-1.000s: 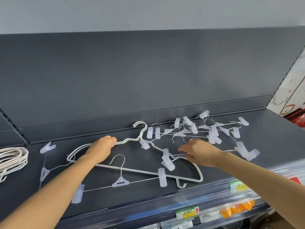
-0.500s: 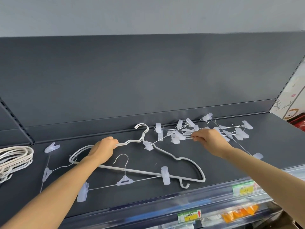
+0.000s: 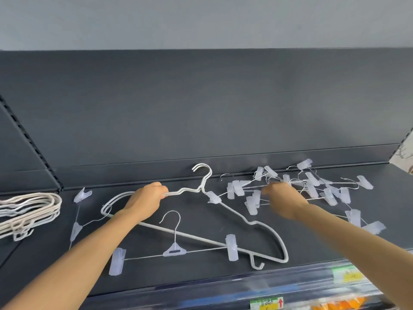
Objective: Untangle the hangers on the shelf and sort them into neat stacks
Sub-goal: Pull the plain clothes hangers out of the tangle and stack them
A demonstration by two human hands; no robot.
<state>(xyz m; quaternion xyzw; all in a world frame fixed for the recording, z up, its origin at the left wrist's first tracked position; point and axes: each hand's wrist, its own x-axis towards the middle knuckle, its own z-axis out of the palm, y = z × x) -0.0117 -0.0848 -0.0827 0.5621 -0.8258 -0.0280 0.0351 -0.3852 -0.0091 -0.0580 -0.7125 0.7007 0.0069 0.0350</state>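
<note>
Two white wire hangers [image 3: 250, 222] lie together across the dark shelf [image 3: 201, 274], hooks toward the back panel. My left hand [image 3: 147, 201] is shut on their left shoulder. A tangle of clip hangers [image 3: 312, 186] with clear plastic clips sits at the right rear. My right hand [image 3: 283, 199], blurred, is closed among the wires of that tangle. One clip hanger [image 3: 174, 251] lies flat at the front under the white hangers' bar. Another clip hanger [image 3: 77, 222] lies at the left.
A neat stack of cream wire hangers [image 3: 29, 211] rests at the far left of the shelf. The shelf's back panel [image 3: 201, 113] rises behind everything. Price labels [image 3: 266, 303] run along the front edge, with goods on the shelf below.
My right hand went from the front of the white hangers back into the clip hanger tangle and is pulling at it. The left hand has kept its grip on the white hangers.
</note>
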